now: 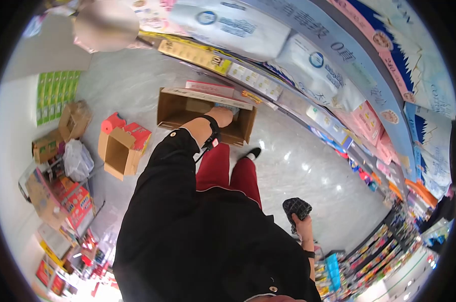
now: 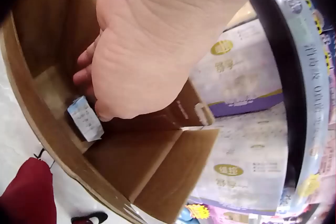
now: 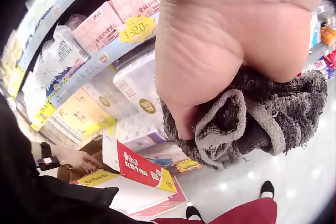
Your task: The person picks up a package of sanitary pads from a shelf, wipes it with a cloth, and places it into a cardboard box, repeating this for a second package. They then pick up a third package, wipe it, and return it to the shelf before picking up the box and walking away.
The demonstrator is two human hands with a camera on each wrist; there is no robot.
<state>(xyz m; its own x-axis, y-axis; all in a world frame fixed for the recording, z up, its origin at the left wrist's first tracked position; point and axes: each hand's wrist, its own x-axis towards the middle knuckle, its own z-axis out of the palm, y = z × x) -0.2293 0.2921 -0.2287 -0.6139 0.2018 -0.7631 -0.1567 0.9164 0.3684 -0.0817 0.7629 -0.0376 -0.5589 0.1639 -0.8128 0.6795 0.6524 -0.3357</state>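
Observation:
My left hand [image 1: 222, 117] reaches down into a tall cardboard box [image 1: 168, 108] on the floor. In the left wrist view its loosely bent fingers [image 2: 84, 74] hang inside the box. Close by the thumb, at the bottom, lies a small white and blue carton [image 2: 85, 119]. The palm side hides part of the box's inside. Out to the side, my right hand [image 1: 302, 227] grips a bunched dark grey cloth [image 1: 294, 207]. Its terry surface and pale edging show in the right wrist view, with the thumb pressed into the folds.
Shelves of packaged goods [image 1: 248, 30] run along the far and right sides. A smaller open carton [image 1: 118, 151] with red packs stands left of the box. Further left are a white plastic bag [image 1: 78, 160] and stacked boxes [image 1: 77, 201]. Grey floor [image 1: 308, 166] extends to the right.

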